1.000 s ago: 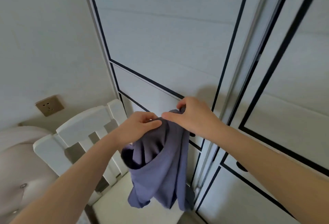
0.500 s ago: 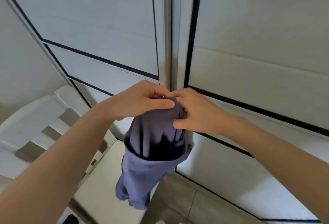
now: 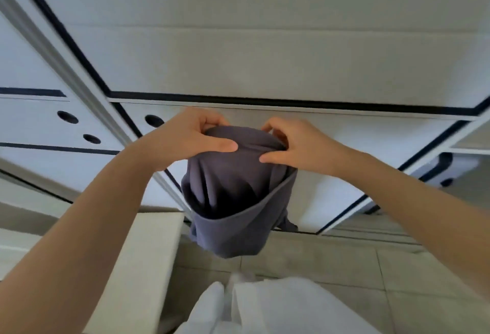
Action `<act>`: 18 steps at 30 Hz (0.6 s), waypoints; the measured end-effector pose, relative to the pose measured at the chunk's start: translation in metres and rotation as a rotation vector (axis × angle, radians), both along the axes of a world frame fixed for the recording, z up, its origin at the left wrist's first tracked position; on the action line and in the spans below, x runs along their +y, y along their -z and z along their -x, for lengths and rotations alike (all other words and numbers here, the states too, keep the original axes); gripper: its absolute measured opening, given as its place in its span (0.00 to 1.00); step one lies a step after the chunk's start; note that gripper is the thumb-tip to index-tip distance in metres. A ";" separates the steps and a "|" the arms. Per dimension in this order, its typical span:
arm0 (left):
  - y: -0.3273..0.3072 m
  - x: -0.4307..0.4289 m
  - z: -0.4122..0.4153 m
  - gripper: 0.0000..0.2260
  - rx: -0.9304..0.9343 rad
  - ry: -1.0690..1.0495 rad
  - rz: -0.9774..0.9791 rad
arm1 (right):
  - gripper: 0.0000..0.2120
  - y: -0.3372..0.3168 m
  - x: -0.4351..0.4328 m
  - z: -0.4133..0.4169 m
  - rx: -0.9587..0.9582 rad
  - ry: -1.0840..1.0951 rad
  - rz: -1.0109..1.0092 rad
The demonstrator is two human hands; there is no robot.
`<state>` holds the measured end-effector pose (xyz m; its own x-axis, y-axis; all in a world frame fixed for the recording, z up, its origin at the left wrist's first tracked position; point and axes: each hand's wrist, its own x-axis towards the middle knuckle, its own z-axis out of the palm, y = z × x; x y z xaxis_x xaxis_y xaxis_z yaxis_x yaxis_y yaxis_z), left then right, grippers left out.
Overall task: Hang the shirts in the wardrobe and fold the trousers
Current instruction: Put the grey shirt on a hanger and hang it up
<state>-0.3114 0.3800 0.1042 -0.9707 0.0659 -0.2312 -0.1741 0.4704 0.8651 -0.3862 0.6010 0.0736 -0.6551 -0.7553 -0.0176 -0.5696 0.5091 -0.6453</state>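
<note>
Item: purple-grey garment, bunched; L hand & R hand each pinch its top (prob. seeking collar to hang it).

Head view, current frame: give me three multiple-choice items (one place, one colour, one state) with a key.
1. Where is the garment?
A. Lying on the floor tiles.
B. Held up in front of the wardrobe doors.
C. Draped over a chair back.

2. What colour is the garment?
A. Purple-grey.
B. Red.
C. Yellow.

3. What do the left hand and the right hand do?
A. Both hang idle.
B. Both grip the garment's bunched top.
C. Only the left holds it.

Key:
1 B, it hangs from the hands in front of the white panels.
2 A, the cloth is a dusky purple-grey throughout.
3 B, the fingers and thumbs of both hands curl into the gathered top edge.
</note>
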 end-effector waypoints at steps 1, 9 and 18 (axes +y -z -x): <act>0.004 0.018 0.006 0.09 -0.007 0.016 -0.003 | 0.12 0.002 0.021 0.002 0.009 0.033 -0.009; 0.044 0.159 0.065 0.11 -0.013 0.063 0.101 | 0.07 0.022 0.178 0.009 -0.024 0.352 -0.019; 0.097 0.311 0.098 0.17 0.122 0.233 0.279 | 0.10 0.055 0.311 -0.001 0.086 0.748 -0.071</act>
<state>-0.4097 0.6915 0.0077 -0.9586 0.2386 -0.1554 0.0613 0.7058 0.7057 -0.3847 0.9125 0.0185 -0.9939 -0.1078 0.0249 -0.1029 0.8187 -0.5650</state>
